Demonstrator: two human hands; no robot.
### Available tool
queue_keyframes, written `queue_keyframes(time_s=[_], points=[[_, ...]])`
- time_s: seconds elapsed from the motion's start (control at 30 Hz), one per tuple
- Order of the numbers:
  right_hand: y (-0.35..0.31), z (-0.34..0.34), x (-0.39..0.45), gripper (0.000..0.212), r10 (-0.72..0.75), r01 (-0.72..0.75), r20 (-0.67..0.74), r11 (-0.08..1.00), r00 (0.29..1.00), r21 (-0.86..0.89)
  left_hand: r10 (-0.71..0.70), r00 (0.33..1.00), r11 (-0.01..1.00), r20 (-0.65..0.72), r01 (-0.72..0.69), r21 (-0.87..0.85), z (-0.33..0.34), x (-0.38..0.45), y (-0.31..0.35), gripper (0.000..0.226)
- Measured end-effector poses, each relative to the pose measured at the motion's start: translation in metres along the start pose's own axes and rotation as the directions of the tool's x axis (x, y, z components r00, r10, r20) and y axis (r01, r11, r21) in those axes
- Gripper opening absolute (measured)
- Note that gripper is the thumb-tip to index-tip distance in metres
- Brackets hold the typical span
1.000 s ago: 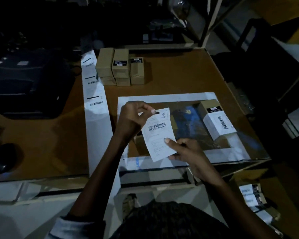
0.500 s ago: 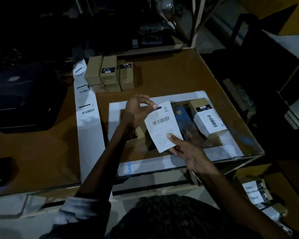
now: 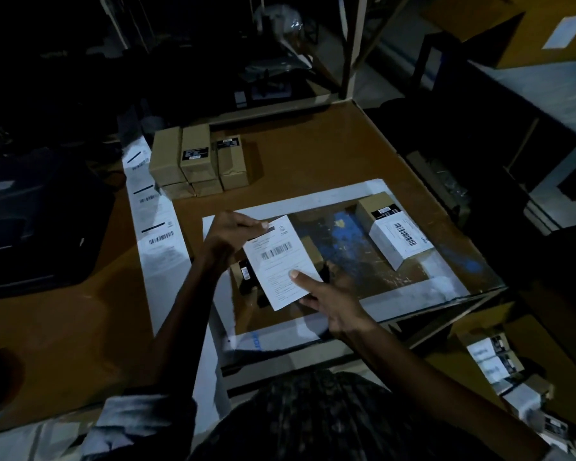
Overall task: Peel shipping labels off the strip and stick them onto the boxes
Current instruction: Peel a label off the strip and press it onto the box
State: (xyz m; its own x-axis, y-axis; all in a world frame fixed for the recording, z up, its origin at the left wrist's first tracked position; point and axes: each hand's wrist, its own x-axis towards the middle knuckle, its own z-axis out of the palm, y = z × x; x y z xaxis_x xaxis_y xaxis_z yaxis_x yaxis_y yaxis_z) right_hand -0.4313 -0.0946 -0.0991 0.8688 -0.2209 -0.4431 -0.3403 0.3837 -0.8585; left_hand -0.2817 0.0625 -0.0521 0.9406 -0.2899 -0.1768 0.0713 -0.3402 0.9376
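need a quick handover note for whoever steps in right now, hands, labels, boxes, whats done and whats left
Left hand pinches the top corner of a peeled label; right hand pinches its lower edge, holding it over a small box.
Done: one labelled box sits on the right of the mat.
Left: stick this label down, then the stack of brown boxes at the back; the label strip lies to their left.

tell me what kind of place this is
Probably a dim packing or shipping station in a stockroom. A long strip of barcode labels runs down the brown table, small cardboard boxes sit stacked at the back, and one labelled box lies nearby.
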Motion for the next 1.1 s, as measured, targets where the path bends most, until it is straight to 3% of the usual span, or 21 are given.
queue_keyframes(time_s=[0.17, 0.27, 0.53, 0.73, 1.1], points=[[0.012, 0.007, 0.001, 0.037, -0.046, 0.048, -0.054, 0.998, 0.998, 0.04, -0.088, 0.996, 0.996, 0.031, 0.088, 0.017, 0.002, 0.0, -0.008, 0.013], [0.011, 0.008, 0.002, 0.033, -0.085, 0.094, -0.129, 0.994, 0.988, 0.064, -0.111, 0.992, 0.99, 0.061, 0.115, -0.076, 0.008, 0.002, -0.007, 0.017], [0.001, 0.008, -0.001, 0.026, -0.065, 0.099, -0.202, 0.982, 0.977, 0.163, -0.042, 0.992, 0.993, 0.12, 0.055, -0.104, 0.016, 0.01, -0.014, 0.023], [0.006, 0.008, 0.002, 0.02, -0.066, 0.098, -0.231, 0.986, 0.971, 0.132, -0.054, 0.991, 0.996, 0.122, 0.062, -0.068, 0.017, 0.014, -0.016, 0.02], [0.014, 0.002, 0.01, 0.034, -0.055, 0.088, -0.236, 0.987, 0.97, 0.133, -0.024, 0.99, 0.997, 0.139, 0.034, -0.071, 0.019, 0.023, -0.026, 0.017]])
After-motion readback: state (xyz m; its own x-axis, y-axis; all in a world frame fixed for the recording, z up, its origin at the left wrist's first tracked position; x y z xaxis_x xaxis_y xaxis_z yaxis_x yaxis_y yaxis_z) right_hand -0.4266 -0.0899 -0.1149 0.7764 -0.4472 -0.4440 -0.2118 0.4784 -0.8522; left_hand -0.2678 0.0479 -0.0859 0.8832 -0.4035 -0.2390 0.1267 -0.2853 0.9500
